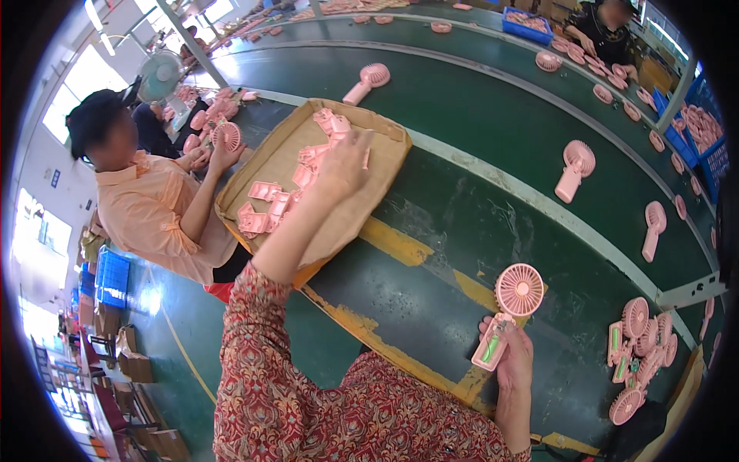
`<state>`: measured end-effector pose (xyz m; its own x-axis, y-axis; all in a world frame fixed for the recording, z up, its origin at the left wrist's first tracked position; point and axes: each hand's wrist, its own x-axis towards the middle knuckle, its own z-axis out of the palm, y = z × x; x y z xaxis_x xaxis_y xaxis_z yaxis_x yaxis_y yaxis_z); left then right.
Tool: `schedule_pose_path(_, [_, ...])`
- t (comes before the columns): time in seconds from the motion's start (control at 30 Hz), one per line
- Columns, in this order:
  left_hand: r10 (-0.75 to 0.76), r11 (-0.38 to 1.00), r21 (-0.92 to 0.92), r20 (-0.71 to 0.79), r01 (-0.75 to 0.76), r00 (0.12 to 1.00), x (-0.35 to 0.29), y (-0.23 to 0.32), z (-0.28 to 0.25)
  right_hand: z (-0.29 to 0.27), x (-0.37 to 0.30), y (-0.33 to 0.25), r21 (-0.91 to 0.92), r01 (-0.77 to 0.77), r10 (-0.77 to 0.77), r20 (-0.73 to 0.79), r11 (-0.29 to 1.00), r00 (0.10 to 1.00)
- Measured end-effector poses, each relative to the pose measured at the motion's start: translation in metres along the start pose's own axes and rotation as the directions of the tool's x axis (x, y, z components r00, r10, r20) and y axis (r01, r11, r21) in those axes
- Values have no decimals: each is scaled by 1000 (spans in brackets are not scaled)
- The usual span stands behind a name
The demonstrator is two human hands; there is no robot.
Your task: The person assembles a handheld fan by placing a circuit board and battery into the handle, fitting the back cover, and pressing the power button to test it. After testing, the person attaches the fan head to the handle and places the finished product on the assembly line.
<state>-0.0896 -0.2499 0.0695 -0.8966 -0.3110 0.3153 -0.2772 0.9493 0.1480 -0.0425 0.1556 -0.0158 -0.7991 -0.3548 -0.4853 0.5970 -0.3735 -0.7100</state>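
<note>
My right hand (514, 356) is closed around the handle of a pink handheld fan (519, 290), its round grille pointing up and away. The handle is open on its face and shows a green part inside. My left arm stretches across a shallow cardboard tray (323, 239), with my left hand (345, 168) low over the pink plastic handle covers (278, 206) lying there. The left fingertips are mostly hidden behind the hand. A bit of pink shows beside them; whether it is gripped is unclear.
Several opened fans (643, 346) are piled at the right. Assembled fans (575, 169) lie spread on the green conveyor belt (477, 100). A co-worker (154, 200) at the left holds a fan; another person (604, 35) sits across the line near a blue crate (527, 25).
</note>
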Motion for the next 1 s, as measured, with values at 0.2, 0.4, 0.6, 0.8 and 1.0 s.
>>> schedule_pose_path(0.2, [-182, 968, 236, 402, 90, 897, 11, -92, 11, 0, -3, 1, -14, 11, -10, 26, 1000, 1000])
schedule_pose_path(0.4, [-202, 979, 50, 31, 200, 979, -2, -60, 13, -5, -12, 3, 4, -3, 4, -5, 1000, 1000])
schedule_pose_path(0.6, [-92, 341, -928, 122, 146, 988, -53, 53, -2, -5, -2, 8, 34, 54, -54, -4, 998, 999])
schedule_pose_path(0.8, [52, 378, -877, 340, 296, 939, -143, 124, 41, 14, 7, 5, 105, 41, -42, 12, 994, 999])
schedule_pose_path(1.0, [346, 870, -431, 185, -240, 920, -155, 156, 37, -3, 7, 9, 122, 46, -48, 10, 992, 999])
